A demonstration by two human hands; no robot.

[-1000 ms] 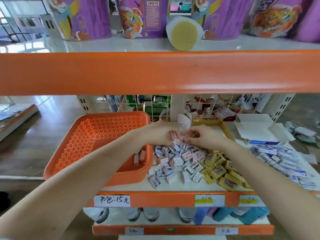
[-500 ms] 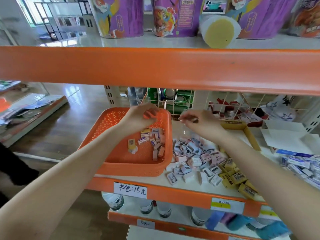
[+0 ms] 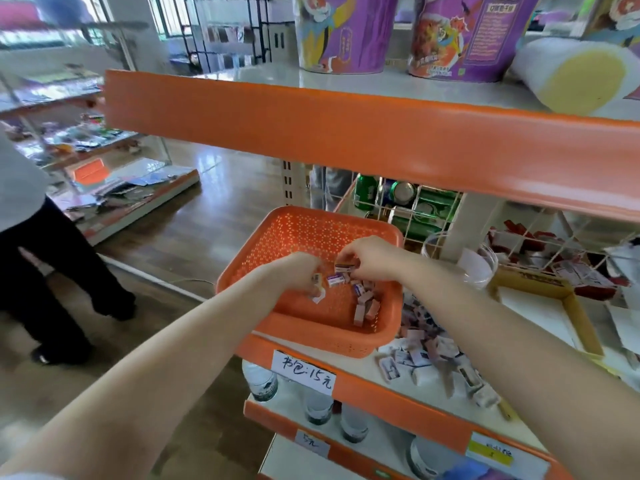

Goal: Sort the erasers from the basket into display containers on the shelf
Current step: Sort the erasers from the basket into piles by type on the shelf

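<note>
two hands reach into one orange basket (image 3: pixel 311 220), and much of what they do is hidden from us. our left hand (image 3: pixel 299 273) shows only its back. its fingers curl down over small bits, and we cannot tell if they hold any. our right hand (image 3: pixel 372 258) pinches one purple eraser (image 3: pixel 343 268) with thumb and fingers, just above the basket floor. the loose erasers (image 3: pixel 365 303) lie in the basket's right corner, about ten, too blurry to count well. the basket is plastic, with tiny holes all over and round corners. a bigger eraser pile (image 3: pixel 433 351) lies on the white shelf (image 3: pixel 367 370) just beside it, partly behind our right arm. one brown cardboard box (image 3: pixel 583 325) is partly hidden too. two purple tubs (image 3: pixel 343 32) stand up top, tops cut off.
</note>
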